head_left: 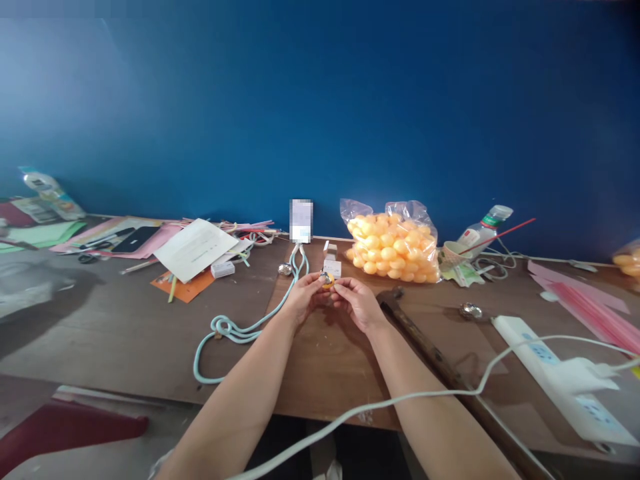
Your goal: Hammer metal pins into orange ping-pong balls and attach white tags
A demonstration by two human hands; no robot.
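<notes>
In front of me, over the middle of the table, both hands meet at a small round silver piece with a yellow-orange part (327,279). My left hand (306,295) pinches it from the left, thumb on top. From the other side, the fingertips of my right hand (359,303) are closed at its yellow edge. What kind of thing it is, I cannot make out. Just beyond the hands lies a small white box (332,269), and a silver piece (285,269) rests left of it. Another silver piece (471,310) lies farther right.
A clear bag of orange-yellow balls (393,250) sits by the blue wall. Right of my hands lies a hammer (415,330), then a power strip (530,350); its white cable (370,405) crosses over my right forearm. A light-blue cord (233,333) and papers (195,250) lie left.
</notes>
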